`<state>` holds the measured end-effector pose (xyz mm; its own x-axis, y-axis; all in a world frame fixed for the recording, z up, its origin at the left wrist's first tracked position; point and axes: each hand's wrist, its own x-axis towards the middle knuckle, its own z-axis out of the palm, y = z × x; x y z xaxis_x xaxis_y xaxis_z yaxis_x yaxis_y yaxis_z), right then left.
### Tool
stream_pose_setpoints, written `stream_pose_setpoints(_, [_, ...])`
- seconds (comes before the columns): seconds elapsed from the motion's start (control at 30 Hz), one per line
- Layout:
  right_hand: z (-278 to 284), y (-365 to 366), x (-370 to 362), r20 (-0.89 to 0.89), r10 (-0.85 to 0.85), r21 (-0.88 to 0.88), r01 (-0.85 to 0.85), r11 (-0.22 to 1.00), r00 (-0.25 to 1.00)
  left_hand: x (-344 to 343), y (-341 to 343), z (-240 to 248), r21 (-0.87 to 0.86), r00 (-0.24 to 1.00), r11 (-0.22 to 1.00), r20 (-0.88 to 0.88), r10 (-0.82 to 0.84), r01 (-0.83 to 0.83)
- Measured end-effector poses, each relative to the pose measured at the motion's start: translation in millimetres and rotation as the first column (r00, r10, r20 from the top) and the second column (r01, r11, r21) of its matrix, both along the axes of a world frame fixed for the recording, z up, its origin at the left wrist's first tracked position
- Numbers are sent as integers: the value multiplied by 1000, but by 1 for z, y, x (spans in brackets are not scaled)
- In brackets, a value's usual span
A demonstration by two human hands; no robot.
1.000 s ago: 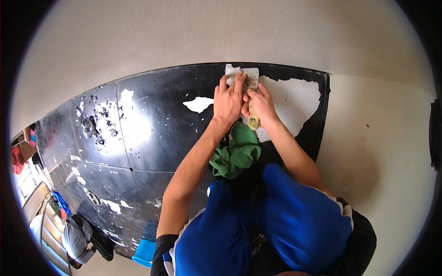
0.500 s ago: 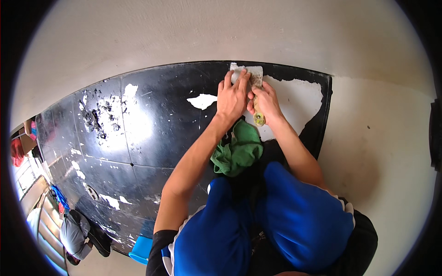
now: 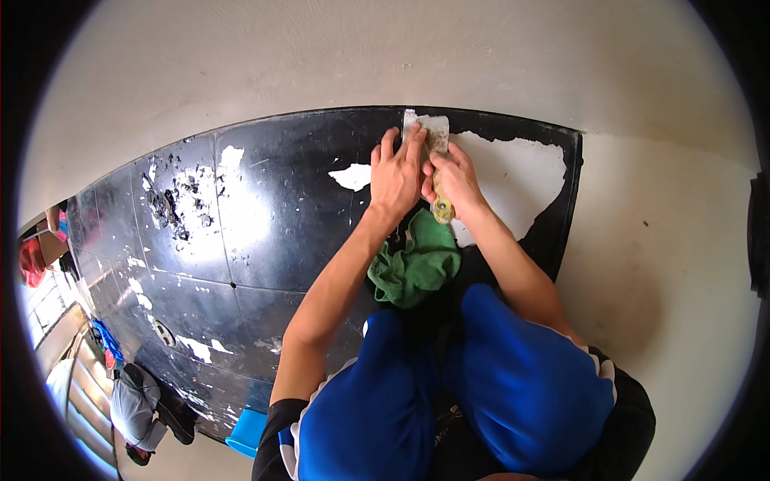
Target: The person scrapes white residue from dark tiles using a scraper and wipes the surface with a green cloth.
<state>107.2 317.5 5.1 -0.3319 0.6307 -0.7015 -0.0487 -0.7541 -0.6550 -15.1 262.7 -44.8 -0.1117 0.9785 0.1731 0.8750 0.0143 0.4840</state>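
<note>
My right hand (image 3: 454, 178) is wrapped round the yellowish handle of a scraper (image 3: 442, 207), its wide, stained blade lying toward the far edge of a worn black surface (image 3: 293, 220). Fingers spread and stretched forward, my left hand (image 3: 395, 178) presses on the blade from its left side. Just right of the blade, a large white patch (image 3: 513, 180) with ragged edges shows where the black coating is gone. A smaller white patch (image 3: 351, 177) lies left of my left hand. Between my forearms a crumpled green cloth (image 3: 415, 260) rests on the surface.
A pale wall (image 3: 385, 56) borders the far side, and a pale plain surface (image 3: 626, 264) lies to the right. At lower left are a blue container (image 3: 247, 433) and another person (image 3: 138, 405) by a metal railing. Flaked black bits (image 3: 172, 204) cover the left area.
Both hands and the scraper have shifted slightly left along the far edge. The green cloth stays in place. The person at lower left has moved a little.
</note>
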Motion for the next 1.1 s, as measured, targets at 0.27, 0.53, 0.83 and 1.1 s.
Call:
stream_pose_setpoints(0.27, [-3,-3,-16,75,-44,-5,45,999,996,-8,3,4,-35,1000,999,16,-5,6])
stream_pose_setpoints(0.53, [-5,-1,-18,5,-89,6,89,996,996,-15,9,10,-76,999,996,-5,-51,51])
stream_pose_setpoints(0.83, [-7,-2,-20,-25,-94,-10,94,996,995,-20,13,9,-82,998,996,54,-26,30])
stream_pose_setpoints(1.1, [-9,-8,-20,3,-103,7,103,995,995,-22,10,11,-84,994,995,104,-36,45])
